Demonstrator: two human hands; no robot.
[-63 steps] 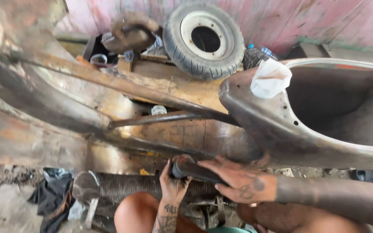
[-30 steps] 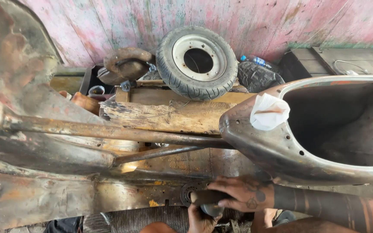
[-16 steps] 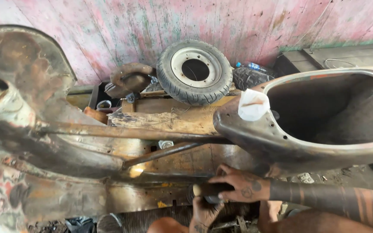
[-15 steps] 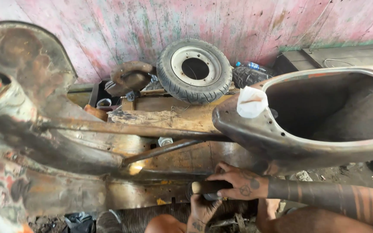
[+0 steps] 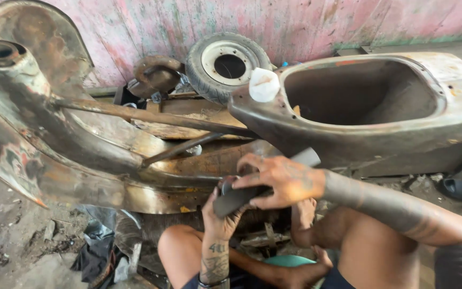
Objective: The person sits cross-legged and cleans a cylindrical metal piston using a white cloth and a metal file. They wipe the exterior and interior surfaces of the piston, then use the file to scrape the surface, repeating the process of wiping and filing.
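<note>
Rusty scooter frame [image 5: 135, 160] fills the view. Right hand [image 5: 279, 179] wraps closed over a dark tool handle [image 5: 241, 195] against the frame's lower edge; left hand [image 5: 220, 219] cups its end from below, fingers curled around it.

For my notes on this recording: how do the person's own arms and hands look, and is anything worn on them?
Both arms are bare: no sleeves, no gloves. The right hand has tattoo marks on its back, and dark bands ring the right forearm. The left hand has tattoos at the wrist and forearm, and a dark band sits lower down.
</note>
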